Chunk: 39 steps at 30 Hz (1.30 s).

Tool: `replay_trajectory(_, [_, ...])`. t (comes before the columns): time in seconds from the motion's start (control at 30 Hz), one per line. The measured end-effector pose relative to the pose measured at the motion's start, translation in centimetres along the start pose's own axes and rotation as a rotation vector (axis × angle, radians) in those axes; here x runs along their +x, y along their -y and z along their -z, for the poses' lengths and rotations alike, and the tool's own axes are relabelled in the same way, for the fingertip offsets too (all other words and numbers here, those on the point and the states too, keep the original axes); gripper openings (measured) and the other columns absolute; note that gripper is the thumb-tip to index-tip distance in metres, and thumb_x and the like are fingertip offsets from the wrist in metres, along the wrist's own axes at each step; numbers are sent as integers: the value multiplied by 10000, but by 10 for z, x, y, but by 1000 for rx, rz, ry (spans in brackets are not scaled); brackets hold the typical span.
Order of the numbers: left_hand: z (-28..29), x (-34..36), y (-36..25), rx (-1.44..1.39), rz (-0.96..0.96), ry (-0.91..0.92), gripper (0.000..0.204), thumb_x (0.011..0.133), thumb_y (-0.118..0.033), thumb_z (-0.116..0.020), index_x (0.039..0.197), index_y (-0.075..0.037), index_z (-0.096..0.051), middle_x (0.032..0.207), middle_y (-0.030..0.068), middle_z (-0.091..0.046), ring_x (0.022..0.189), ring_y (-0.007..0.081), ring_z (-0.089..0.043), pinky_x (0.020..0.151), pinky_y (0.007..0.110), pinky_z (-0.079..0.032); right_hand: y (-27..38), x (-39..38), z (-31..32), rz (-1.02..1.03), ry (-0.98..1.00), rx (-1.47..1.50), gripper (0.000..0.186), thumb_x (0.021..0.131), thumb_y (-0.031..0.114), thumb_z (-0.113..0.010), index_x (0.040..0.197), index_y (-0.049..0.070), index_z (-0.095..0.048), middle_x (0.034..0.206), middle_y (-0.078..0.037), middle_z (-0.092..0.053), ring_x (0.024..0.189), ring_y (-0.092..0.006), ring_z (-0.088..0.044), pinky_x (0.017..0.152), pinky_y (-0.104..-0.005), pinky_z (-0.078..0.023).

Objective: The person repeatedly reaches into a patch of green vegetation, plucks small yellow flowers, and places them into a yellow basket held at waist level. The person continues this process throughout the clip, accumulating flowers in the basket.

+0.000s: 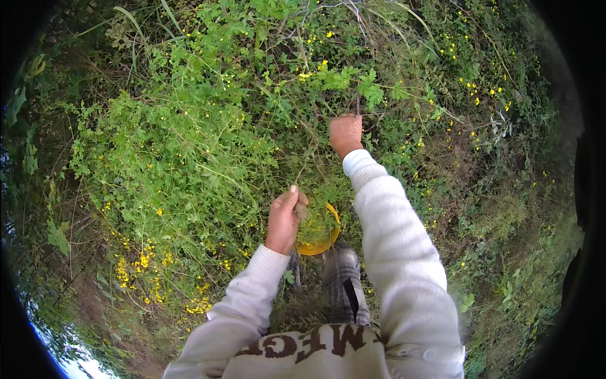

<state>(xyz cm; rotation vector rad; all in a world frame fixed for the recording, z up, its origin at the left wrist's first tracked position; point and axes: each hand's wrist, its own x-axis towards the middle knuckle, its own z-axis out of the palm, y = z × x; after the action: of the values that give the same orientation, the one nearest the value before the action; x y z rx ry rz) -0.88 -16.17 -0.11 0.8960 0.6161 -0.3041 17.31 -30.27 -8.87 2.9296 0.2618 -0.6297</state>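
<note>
My left hand (pixel 284 221) is closed, thumb upward, just over the left side of a yellow bowl-like container (pixel 330 234) that holds some green plant bits; what its fingers hold is too blurred to make out. My right hand (pixel 346 132) grips a thin brown stem (pixel 358 101) higher up among the plants, with leafy green sprigs (pixel 369 88) just above it. Both forearms, in white knit sleeves, reach in from the lower edge.
Dense green plants (pixel 177 139) with small yellow flowers surround me, with a thicker yellow cluster (pixel 145 265) at lower left and more flowers at upper right. My legs in plaid trousers (pixel 341 284) stand below the container. Bare soil (pixel 95 297) shows at the lower left.
</note>
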Motion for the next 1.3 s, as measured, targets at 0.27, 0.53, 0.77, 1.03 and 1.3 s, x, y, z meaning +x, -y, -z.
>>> replay_trajectory(0.27, [2,-2,0,-18,-10,6,302,930,-290,-481,728,-75,-545,620,-11,-498,519,88,-456,502,236,-396,11,-55,4,-142,45,844,305,882,239,-440,838,-8,-613,691,-157,-620,709,-288,-614,650,-396,-476])
replay_trajectory(0.53, [-4,-2,-5,48,11,28,310,945,-298,-438,781,-65,-559,782,34,-549,601,93,-483,571,247,-414,-2,-145,29,-204,28,1378,376,925,299,-415,742,-5,-541,605,-111,-537,532,-221,-515,518,-346,-412])
replay_trajectory(0.77, [-17,20,-20,17,177,164,343,947,-314,-410,1030,-19,-566,1112,133,-583,646,70,-481,594,212,-420,13,-179,29,-150,96,1296,363,908,292,-400,795,-4,-577,727,-226,-587,686,-390,-569,656,-452,-440])
replay_trajectory(1.03, [-26,45,-19,-79,279,62,293,904,-234,-504,979,41,-572,701,19,-514,500,52,-401,426,188,-306,29,-199,30,-103,42,1325,340,902,280,-421,784,-8,-557,739,-235,-572,691,-406,-551,630,-459,-428])
replay_trajectory(1.3, [-7,41,-23,-384,101,-33,139,916,-162,-463,822,-59,-474,648,12,-452,450,58,-335,386,195,-294,12,-234,32,-110,6,1375,360,926,293,-440,735,1,-528,585,-154,-516,515,-309,-497,507,-382,-410])
